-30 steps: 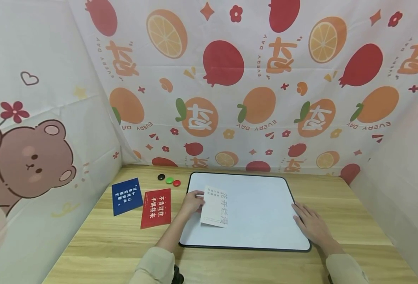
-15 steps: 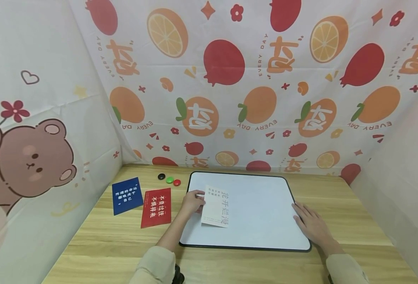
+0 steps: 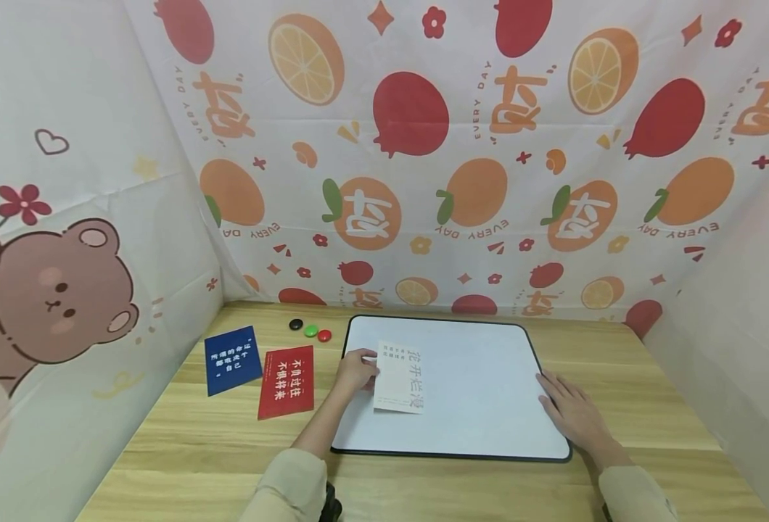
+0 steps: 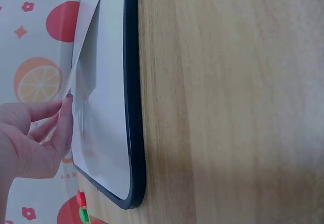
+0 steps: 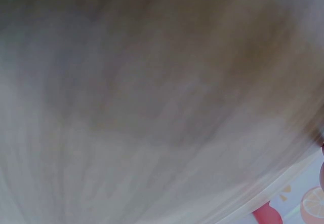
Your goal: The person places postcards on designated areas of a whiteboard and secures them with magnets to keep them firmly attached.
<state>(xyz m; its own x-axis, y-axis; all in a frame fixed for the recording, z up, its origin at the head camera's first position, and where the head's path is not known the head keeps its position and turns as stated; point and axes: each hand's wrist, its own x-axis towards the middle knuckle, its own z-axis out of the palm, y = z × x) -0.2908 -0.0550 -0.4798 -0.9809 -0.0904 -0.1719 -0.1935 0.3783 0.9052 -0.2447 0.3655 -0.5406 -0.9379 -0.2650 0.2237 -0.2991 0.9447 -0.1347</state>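
A white card with grey printed characters [image 3: 399,380] is pinched at its left edge between the thumb and fingers of my left hand [image 3: 356,372]. In the left wrist view the card [image 4: 85,44] slants up off the whiteboard [image 4: 109,148], throwing a shadow on it. The black-framed whiteboard [image 3: 482,391] lies flat on the table. Across its right edge rests my right hand [image 3: 575,413], fingers extended. The right wrist view is mostly blurred tabletop, with only a sliver of the hand perhaps at its right edge.
Left of the whiteboard lie a red card [image 3: 286,382] and a blue card [image 3: 233,360]. Behind them sit a black magnet-like disc [image 3: 296,324], a green one [image 3: 310,330] and a red one [image 3: 324,336]. A fruit-print cloth [image 3: 410,181] hangs along the table's back.
My left hand and the white card have shifted slightly to the right, and the card's near edge has moved a little away from me. The right hand stays on the whiteboard's edge.
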